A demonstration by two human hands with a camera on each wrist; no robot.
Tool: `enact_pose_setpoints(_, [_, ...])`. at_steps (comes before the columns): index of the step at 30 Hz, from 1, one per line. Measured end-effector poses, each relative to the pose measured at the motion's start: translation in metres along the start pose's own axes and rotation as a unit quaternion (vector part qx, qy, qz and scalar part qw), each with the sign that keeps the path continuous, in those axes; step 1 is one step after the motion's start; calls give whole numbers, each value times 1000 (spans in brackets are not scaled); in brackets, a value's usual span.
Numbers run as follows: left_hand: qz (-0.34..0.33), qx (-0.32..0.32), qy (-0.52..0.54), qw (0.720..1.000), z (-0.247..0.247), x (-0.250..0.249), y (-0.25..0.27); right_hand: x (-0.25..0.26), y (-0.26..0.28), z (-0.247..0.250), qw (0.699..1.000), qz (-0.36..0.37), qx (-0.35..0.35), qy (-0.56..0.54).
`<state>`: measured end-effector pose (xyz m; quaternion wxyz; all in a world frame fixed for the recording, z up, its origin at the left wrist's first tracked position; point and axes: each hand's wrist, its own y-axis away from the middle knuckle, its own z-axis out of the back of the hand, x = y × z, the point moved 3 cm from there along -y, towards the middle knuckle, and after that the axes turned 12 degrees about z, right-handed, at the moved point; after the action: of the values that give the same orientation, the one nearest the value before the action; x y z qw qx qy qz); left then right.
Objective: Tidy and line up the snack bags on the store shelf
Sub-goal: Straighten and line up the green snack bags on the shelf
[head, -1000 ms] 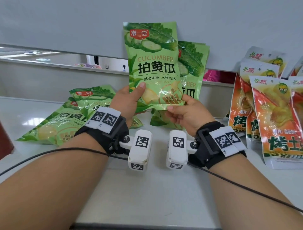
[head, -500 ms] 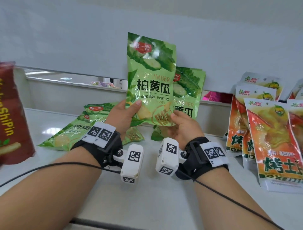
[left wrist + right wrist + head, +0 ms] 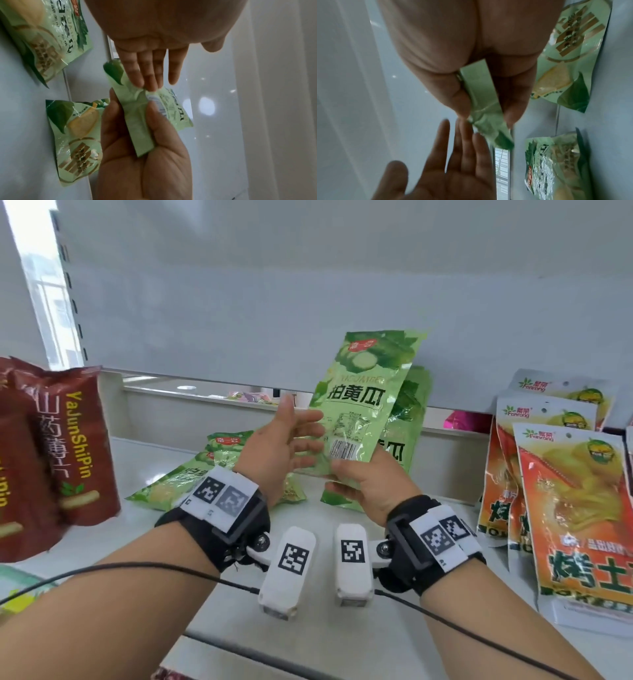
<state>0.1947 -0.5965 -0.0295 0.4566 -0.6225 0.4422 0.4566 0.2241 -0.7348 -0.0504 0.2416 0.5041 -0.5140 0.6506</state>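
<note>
A green cucumber snack bag (image 3: pixel 363 402) is up above the white shelf (image 3: pixel 342 642), its back with the barcode turned toward me. My right hand (image 3: pixel 342 474) pinches its bottom edge between thumb and fingers; the right wrist view shows that pinch on the bag's seam (image 3: pixel 481 92). My left hand (image 3: pixel 308 440) is open with straight fingers, and the fingertips (image 3: pixel 149 81) touch the bag's lower left edge (image 3: pixel 135 115). A second green bag (image 3: pixel 407 419) stands behind it against the back wall. More green bags (image 3: pixel 191 477) lie flat on the shelf at the left.
Orange snack bags (image 3: pixel 575 508) stand overlapped in a row at the right. Dark red bags (image 3: pixel 68 440) stand at the far left. A low white back ledge (image 3: pixel 205 392) runs behind the shelf. Cables trail from both wrists across the shelf front.
The held bag has been turned, so its barcode side now faces me instead of its front. My left hand has let go and opened. The view has swung left, bringing in the red bags.
</note>
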Motion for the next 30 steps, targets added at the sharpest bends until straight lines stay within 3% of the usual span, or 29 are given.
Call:
enact_pose_setpoints(2, [-14, -84, -66, 994, 8, 2, -2, 0, 4, 12, 999, -30, 13, -39])
enact_pose_setpoints(4, [-4, -114, -154, 982, 13, 8, -2, 1, 7, 23, 995, -54, 36, -72])
enact_pose_setpoints(8, [91, -18, -81, 992, 1, 27, 1, -6, 15, 38, 988, -79, 72, -107])
enact_pose_setpoints(15, [38, -49, -201, 978, -12, 40, 6, -26, 17, 64, 999, -14, -15, -47])
enact_pose_setpoints(20, [54, -40, -163, 984, -21, 46, 9, -33, 16, 72, 999, 2, -31, -18])
enact_pose_setpoints(27, [73, 7, -185, 980, -27, 44, 19, -27, 11, 84, 981, 13, -117, -154])
enact_pose_setpoints(30, [71, 27, -170, 983, -35, 41, 24, -25, 12, 84, 980, 21, -119, -159])
